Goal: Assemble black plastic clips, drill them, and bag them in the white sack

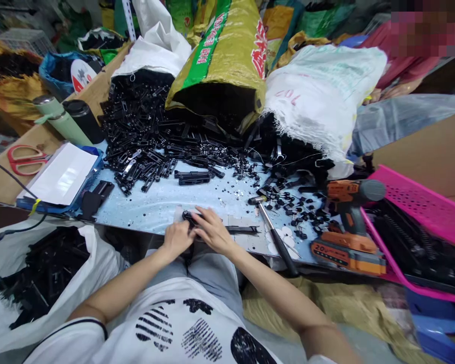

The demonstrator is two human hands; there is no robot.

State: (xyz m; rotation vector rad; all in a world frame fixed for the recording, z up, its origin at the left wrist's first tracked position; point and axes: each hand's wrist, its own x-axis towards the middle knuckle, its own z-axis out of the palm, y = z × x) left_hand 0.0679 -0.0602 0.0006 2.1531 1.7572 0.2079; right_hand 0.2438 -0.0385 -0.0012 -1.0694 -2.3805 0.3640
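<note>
Both hands meet at the near edge of the light blue table [151, 202]. My left hand [177, 237] is curled shut on one end of a long black plastic part [242, 229] that lies along the table edge. My right hand [211, 230] presses on the same part with bent fingers, just right of the left hand. A big heap of black plastic parts [147, 136] spills from sacks behind. A hammer [275, 235] lies right of my right hand.
An orange cordless drill [347, 222] sits at the right, beside a pink basket [417, 222] of black parts. Green and white sacks [318, 91] stand at the back. Red scissors [23, 157], two flasks [66, 121] and a white box [60, 174] lie left. A white bag of parts [41, 278] hangs lower left.
</note>
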